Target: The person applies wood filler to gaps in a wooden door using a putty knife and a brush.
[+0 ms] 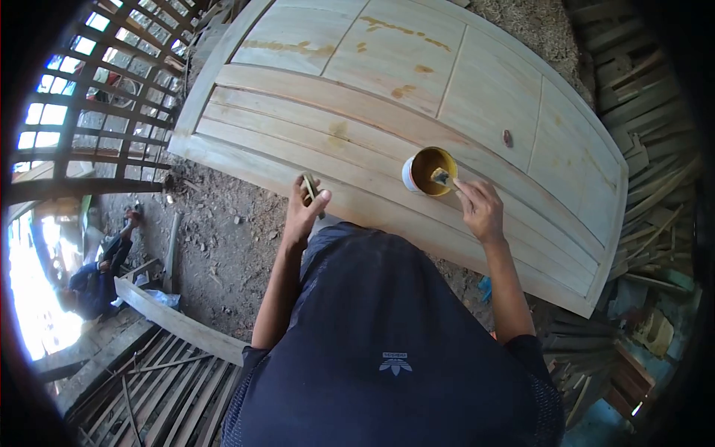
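My right hand (480, 208) grips a putty knife (441, 177), its blade loaded with tan paste just over the mouth of an open can (409, 173). The can stands on a large pale wooden door panel (488, 82), and brown-yellow paste coats its inside. Near the panel's front edge, my left hand (304, 212) is closed round a thin, flat piece (309, 184), seen nearly edge-on; I cannot tell its exact kind. Smears of tan paste (406, 31) mark the panel's far boards.
A small brown object (507, 138) lies on the panel right of the can. Stacked wood strips (655, 179) line the right side. At left, another person (100, 279) sits beyond a wooden beam (182, 324), near a slatted lattice (112, 97). Shavings and dirt cover the ground (227, 253).
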The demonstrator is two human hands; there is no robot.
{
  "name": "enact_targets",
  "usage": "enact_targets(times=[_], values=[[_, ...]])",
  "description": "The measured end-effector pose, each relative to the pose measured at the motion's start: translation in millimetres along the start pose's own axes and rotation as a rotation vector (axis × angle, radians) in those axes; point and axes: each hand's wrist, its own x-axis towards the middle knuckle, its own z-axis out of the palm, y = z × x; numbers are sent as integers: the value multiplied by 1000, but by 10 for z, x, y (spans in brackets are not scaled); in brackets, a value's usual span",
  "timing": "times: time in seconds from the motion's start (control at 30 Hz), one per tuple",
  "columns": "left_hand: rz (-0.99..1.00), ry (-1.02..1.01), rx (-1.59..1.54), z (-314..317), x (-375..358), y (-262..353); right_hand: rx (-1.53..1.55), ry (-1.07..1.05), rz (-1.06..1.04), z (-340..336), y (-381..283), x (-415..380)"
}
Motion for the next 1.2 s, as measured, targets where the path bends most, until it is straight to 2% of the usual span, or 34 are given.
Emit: enact_targets(times=[0.07, 0.13, 0.2, 0.27, 0.3, 0.37, 0.4, 0.43, 0.5, 0.6, 0.67, 0.7, 0.77, 0.8, 0.87, 0.93, 1.0, 1.2], values=[[-53, -56, 55, 48, -62, 86, -64, 57, 4, 144, 16, -119], [-31, -108, 77, 140, -49, 110, -188, 230, -77, 230, 38, -178], [-6, -121, 151, 243, 9, 92, -223, 226, -94, 301, 68, -232], [133, -276, 315, 387, 96, 80, -259, 226, -113, 333, 87, -254], [139, -268, 318, 484, 120, 150, -266, 210, -94, 340, 89, -262], [136, -427, 478, 674, 118, 356, -251, 206, -88, 326, 65, -319], [273, -409, 640, 765, 155, 415, -250, 215, -87, 297, 70, -355], [354, -429, 597, 874, 180, 450, -244, 231, -100, 298, 81, -324], [381, -424, 651, 1056, 201, 574, -256, 135, -39, 307, 42, -317], [467, -416, 590, 1279, 287, 534, -188, 187, -26, 353, 1, -277], [535, -432, 641, 1373, 328, 551, 216, 328, 229, 336, -90, -233], [575, -436, 737, 1435, 340, 534, 226, 326, 207, 321, -74, -288], [600, -504, 927, 1582, 347, 641, 709, 289, 610, 321, 9, -383], [558, -567, 1011, 1641, 310, 721, 718, 278, 595, 301, -10, -397], [718, -567, 1225, 1805, 431, 566, 825, 355, 656, 213, -192, -337], [675, -594, 1252, 1941, 470, 586, 851, 373, 634, 185, -292, -313], [645, -634, 1275, 2038, 537, 598, 905, 476, 743, 140, -374, -279], [753, -787, 1177, 2074, 729, 565, 933, 462, 748, -15, -594, -42]])
